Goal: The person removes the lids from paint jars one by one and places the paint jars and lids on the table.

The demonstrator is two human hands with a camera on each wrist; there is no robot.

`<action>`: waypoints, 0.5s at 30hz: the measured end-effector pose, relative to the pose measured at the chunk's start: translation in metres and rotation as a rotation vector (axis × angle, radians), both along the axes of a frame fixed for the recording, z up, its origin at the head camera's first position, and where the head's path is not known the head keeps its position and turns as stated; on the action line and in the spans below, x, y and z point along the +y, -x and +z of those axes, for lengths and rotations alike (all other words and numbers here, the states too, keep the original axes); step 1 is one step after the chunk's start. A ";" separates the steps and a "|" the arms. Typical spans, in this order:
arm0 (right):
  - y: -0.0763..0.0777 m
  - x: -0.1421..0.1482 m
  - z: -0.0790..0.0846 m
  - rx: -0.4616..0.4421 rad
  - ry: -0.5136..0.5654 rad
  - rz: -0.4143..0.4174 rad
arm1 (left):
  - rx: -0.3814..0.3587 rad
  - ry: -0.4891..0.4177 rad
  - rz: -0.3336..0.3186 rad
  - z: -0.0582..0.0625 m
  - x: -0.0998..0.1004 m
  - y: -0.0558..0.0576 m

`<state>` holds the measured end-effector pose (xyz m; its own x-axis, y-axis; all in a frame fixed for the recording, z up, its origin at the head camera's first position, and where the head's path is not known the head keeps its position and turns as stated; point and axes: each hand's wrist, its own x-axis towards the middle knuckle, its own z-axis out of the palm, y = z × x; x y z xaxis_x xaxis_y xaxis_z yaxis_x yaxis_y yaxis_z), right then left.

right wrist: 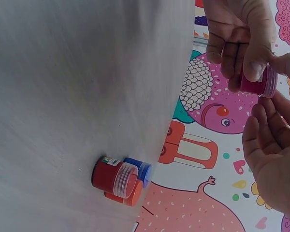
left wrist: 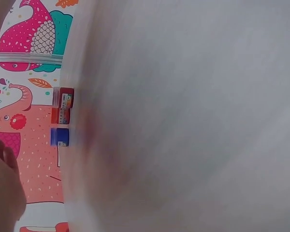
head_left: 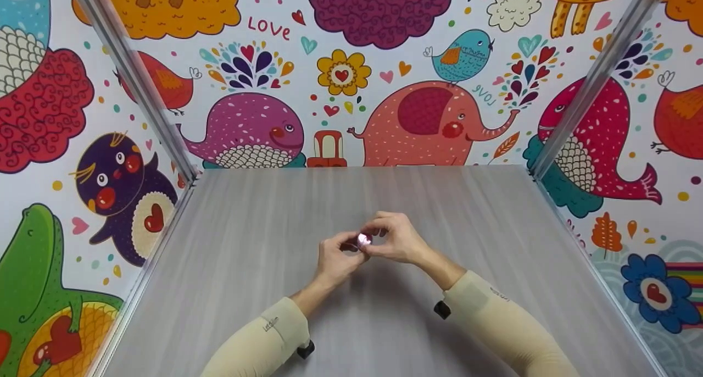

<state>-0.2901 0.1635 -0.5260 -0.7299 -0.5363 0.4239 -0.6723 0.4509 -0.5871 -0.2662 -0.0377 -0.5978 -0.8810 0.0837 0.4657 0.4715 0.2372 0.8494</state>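
Observation:
Both hands meet around a small paint jar (right wrist: 252, 84), dark pink with a clear ridged lid, held up over the table. It shows as a shiny pinkish spot between the fingertips in the head view. My left hand (head_left: 339, 258) grips the jar's body, its thumb lying along the side. Fingertips of my right hand (head_left: 400, 238) pinch the jar at its clear lid (right wrist: 270, 82). Below the hands in the right wrist view stand a dark red paint jar (right wrist: 106, 176), an orange one (right wrist: 117, 198) and a blue one (right wrist: 144, 170). The left wrist view cuts off the held jar.
The grey wood-grain table (head_left: 247, 201) runs back to a wall (head_left: 373, 14) printed with cartoon animals. Metal posts (head_left: 144, 91) rise at the back corners. A metal rail (head_left: 132, 311) follows the left table edge.

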 end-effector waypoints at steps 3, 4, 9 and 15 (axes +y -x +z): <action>0.000 0.000 0.001 0.001 -0.017 0.007 | 0.000 -0.003 -0.006 0.000 0.000 0.000; 0.000 0.000 0.001 0.005 -0.020 0.012 | -0.002 -0.001 -0.007 0.000 0.000 0.000; 0.001 0.001 -0.001 0.035 -0.026 0.041 | -0.018 0.001 -0.017 0.002 -0.001 -0.002; 0.002 0.000 -0.002 0.051 -0.009 0.068 | -0.016 0.016 -0.011 0.004 -0.002 -0.003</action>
